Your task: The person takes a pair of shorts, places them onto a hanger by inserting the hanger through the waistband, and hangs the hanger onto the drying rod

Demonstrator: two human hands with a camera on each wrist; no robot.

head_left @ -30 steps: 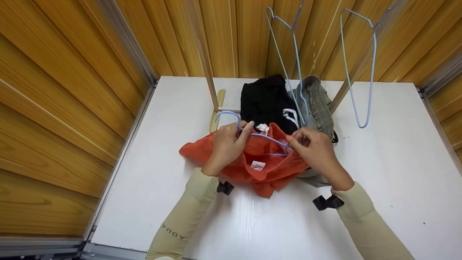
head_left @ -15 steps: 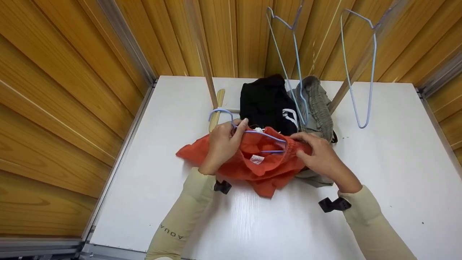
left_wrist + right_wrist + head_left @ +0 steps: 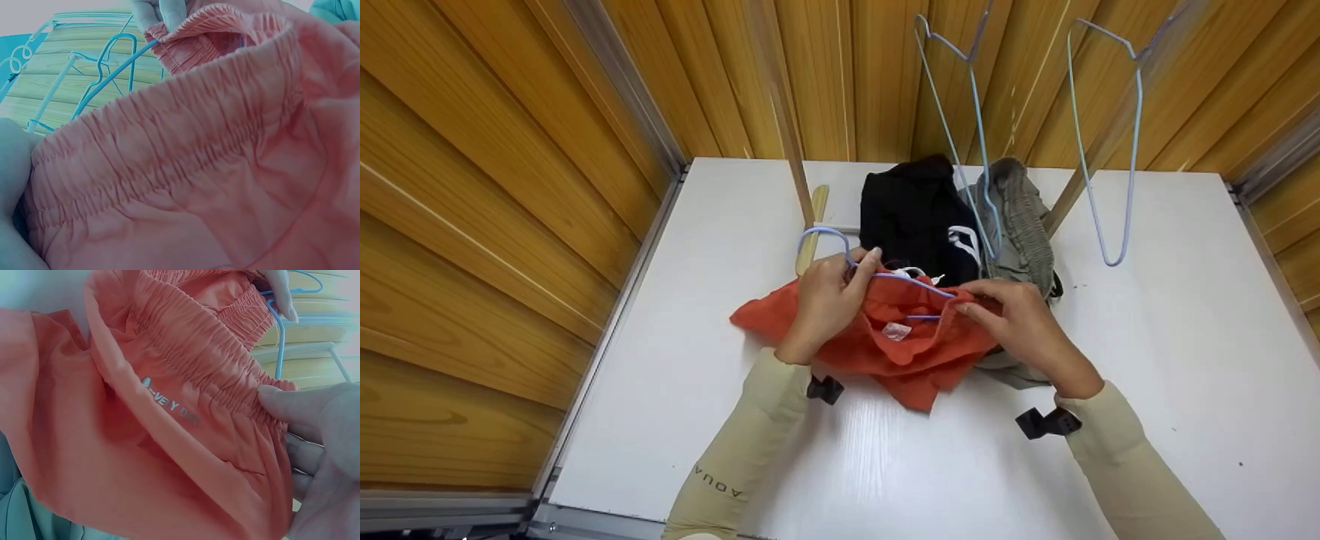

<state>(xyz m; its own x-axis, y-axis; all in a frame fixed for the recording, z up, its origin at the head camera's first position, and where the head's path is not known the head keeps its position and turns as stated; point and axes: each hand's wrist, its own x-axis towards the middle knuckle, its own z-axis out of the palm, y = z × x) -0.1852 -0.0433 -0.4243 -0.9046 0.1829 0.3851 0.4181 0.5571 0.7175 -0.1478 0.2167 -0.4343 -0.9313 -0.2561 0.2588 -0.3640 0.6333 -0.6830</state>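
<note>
A pair of orange-red shorts [image 3: 885, 364] with a gathered elastic waistband [image 3: 169, 124] is held up between both hands, a white label [image 3: 896, 331] showing inside. Through the waist opening runs a lilac-blue wire clothes hanger [image 3: 911, 282], its hook sticking out at the left. My left hand [image 3: 829, 300] grips the hanger below the hook, together with the left side of the waistband. On the other side, my right hand [image 3: 1024, 322] pinches the waistband between thumb and fingers, right by the hanger's shoulder. The hanger's right end is hidden in the cloth.
Behind the shorts lie a black garment [image 3: 911, 210] and a grey-green garment [image 3: 1020, 225] on the white table [image 3: 645, 405]. Two empty wire hangers [image 3: 982, 127] hang above, between wooden rack posts [image 3: 791, 142]. Wood-look panels [image 3: 495, 225] wall the left and back.
My right hand has let its fingers loosen and shift along the waistband, then pinched it again. More of the hanger's right end is now covered by cloth. My left hand has barely moved.
</note>
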